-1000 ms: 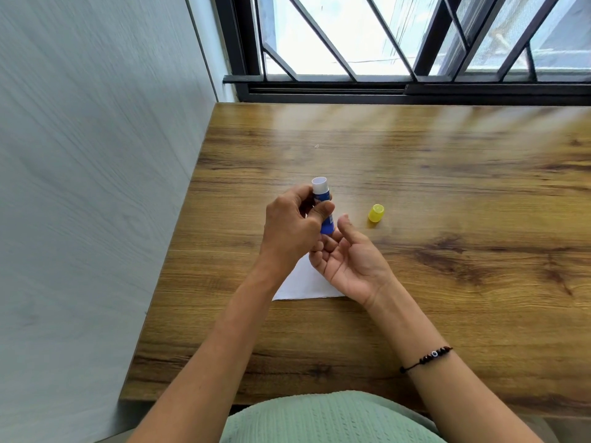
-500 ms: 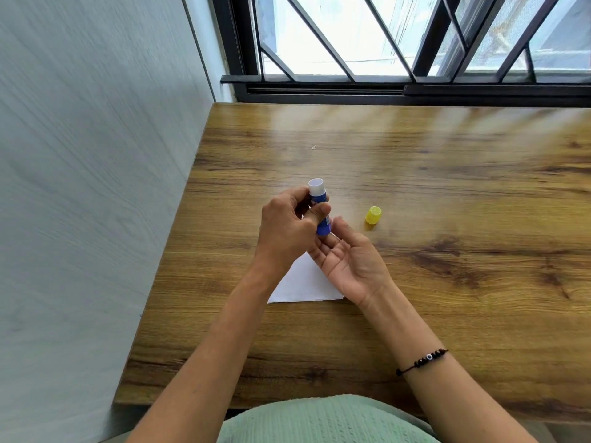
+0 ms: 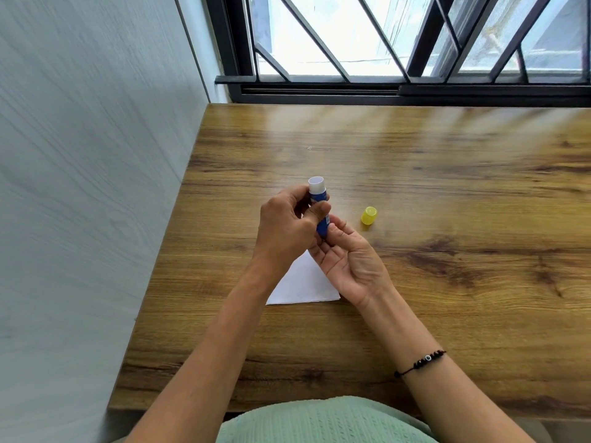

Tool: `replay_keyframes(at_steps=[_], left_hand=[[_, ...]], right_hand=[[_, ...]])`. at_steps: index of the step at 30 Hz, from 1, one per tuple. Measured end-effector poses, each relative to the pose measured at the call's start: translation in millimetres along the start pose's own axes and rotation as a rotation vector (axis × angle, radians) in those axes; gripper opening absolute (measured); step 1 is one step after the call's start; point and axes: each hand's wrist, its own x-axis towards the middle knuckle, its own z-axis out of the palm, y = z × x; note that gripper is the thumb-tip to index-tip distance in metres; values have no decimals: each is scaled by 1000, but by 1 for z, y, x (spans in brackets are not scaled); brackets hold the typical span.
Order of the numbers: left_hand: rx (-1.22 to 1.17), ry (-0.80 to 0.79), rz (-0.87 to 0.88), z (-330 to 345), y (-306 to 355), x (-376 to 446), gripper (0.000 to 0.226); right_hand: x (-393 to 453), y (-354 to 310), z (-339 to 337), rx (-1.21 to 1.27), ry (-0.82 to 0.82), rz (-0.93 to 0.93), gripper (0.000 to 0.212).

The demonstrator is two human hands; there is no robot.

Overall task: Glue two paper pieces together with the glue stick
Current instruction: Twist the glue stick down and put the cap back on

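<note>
Step in hand: winding up the glue. Left hand (image 3: pixel 287 231) grips the uncapped glue stick (image 3: pixel 319 206); right hand (image 3: pixel 348 260), half open, pinches its base. Cap (image 3: pixel 368 215) lies at 3 o'clock. Next: bring the stick down onto the paper (image 3: pixel 303 282).

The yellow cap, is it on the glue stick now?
No, the yellow cap lies on the table, apart from the glue stick held by both hands.

The table (image 3: pixel 415 193) is wood-grain brown with a smooth, faintly glossy finish that catches window light. The glue stick (image 3: pixel 319 199) looks like smooth plastic, blue with a white top, and the yellow cap (image 3: pixel 369 215) is slightly translucent plastic. The paper (image 3: pixel 302 286) is matt white; the bracelet (image 3: pixel 422 361) is black cord with beads.
</note>
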Motion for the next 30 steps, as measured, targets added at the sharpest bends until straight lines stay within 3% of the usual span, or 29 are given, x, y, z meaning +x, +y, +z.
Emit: replay_keyframes(at_steps=[2, 7, 13, 17, 19, 23, 30], left_hand=[[-12, -5, -9, 1, 1, 0, 12], [-5, 10, -10, 2, 1, 2, 11], [-11, 10, -7, 3, 1, 3, 14], [-4, 13, -1, 4, 0, 4, 15], [-12, 13, -5, 5, 1, 4, 13], [-7, 28, -2, 6, 2, 3, 11], [-28, 12, -11, 7, 4, 0, 13]], right_hand=[[-2, -1, 2, 15, 16, 27, 17], [-2, -5, 7, -55, 104, 144, 38], [1, -9, 4, -51, 38, 74, 7], [0, -10, 2, -42, 29, 48, 22], [-1, -10, 3, -11, 45, 82, 18], [-1, -8, 6, -21, 85, 159, 32], [-1, -12, 1, -58, 26, 106, 8]])
